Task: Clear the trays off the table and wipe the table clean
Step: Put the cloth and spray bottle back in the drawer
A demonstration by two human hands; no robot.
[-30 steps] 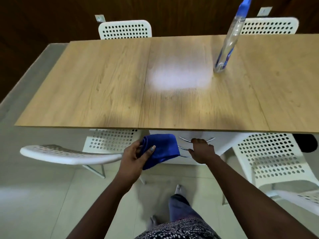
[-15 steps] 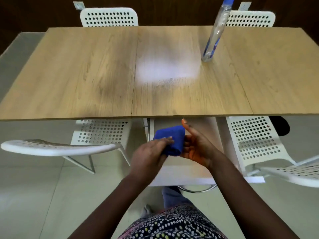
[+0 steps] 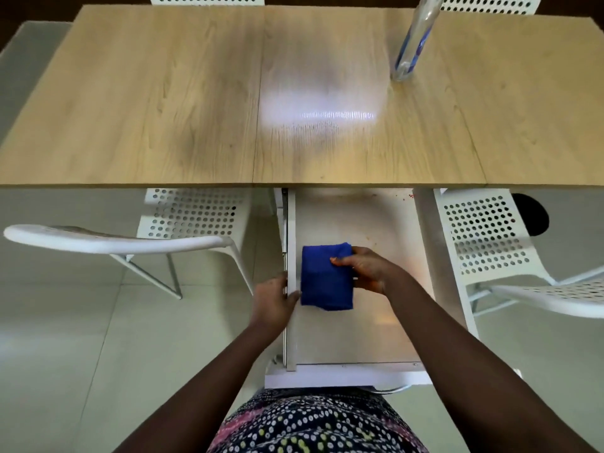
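- The blue cloth (image 3: 327, 276) is a soft, nappy fabric folded into a thick rectangle; the right hand (image 3: 367, 269) grasps its right edge, thumb on top and fingers curled under, holding it over the open white drawer (image 3: 356, 335).
- The left hand (image 3: 274, 297) grips the drawer's thin left wall, thumb hooked over the rim, just left of the cloth.
- The drawer is a smooth, flat-bottomed white box with a metal runner along its left side; small reddish specks lie far ahead of the right hand, near the table edge.
- Ahead of both hands runs the straight front edge of the wood-grain table (image 3: 163, 109), its top in three panels with a pale glare in the middle.
- Ahead and right of the right hand, a clear spray bottle (image 3: 410, 44) with a blue label stands on the table.
- White perforated chairs (image 3: 192, 214) flank the drawer, close on either side of both hands; pale floor tiles lie open further left.
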